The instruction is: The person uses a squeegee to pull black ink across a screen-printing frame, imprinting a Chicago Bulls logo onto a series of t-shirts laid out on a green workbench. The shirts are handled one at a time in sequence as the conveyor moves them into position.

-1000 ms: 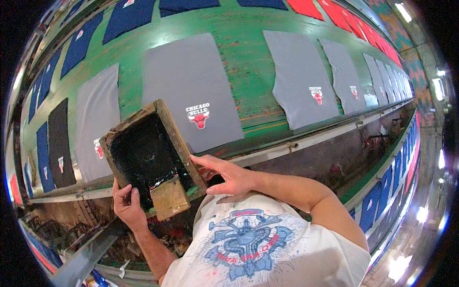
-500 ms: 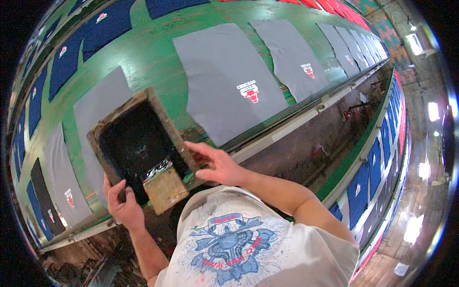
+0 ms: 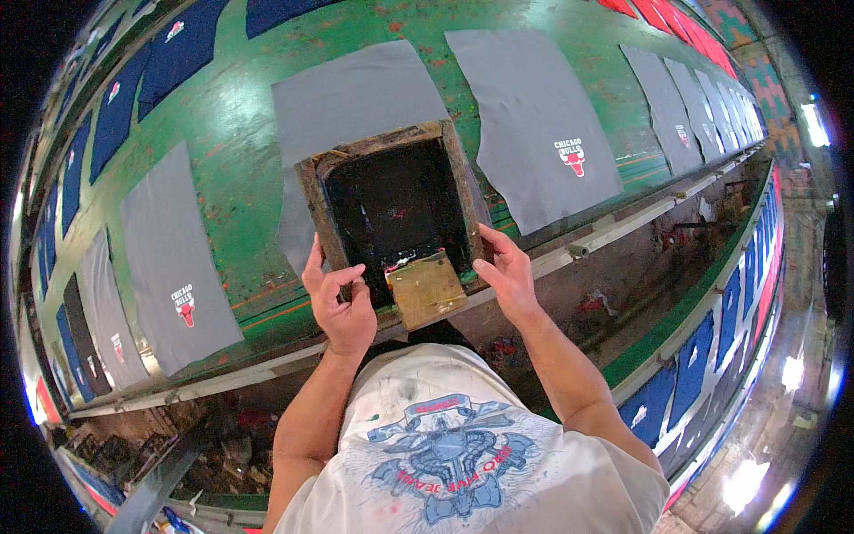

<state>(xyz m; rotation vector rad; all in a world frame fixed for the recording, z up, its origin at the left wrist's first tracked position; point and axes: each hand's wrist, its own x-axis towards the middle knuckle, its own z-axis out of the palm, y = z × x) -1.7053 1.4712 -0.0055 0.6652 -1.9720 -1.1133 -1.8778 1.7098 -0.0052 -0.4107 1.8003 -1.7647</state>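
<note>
A wooden screen-printing frame [image 3: 382, 139] with a dark mesh lies over a grey fabric panel [image 3: 356, 98], covering its lower part. A flat tan squeegee block [image 3: 427, 294] rests at the frame's near end and overhangs its edge, with wet-looking ink along its far side. My left hand [image 3: 343, 307] grips the frame's left side near the close corner, thumb and fingers bent around it. On the opposite side, my right hand [image 3: 507, 271] holds the frame's right rail between thumb and fingers. Any print under the frame is hidden.
On the long green table [image 3: 240, 116] lie more grey panels with small red-and-white prints, one to the left [image 3: 178, 267] and one to the right [image 3: 534, 133]. Navy panels [image 3: 182, 53] lie farther back. A pale rail [image 3: 623, 227] follows the table's near edge.
Both hands have carried the frame and squeegee rightward, off one grey panel and onto the neighbouring one. The frame has turned straighter. The panel left behind now shows its print.
</note>
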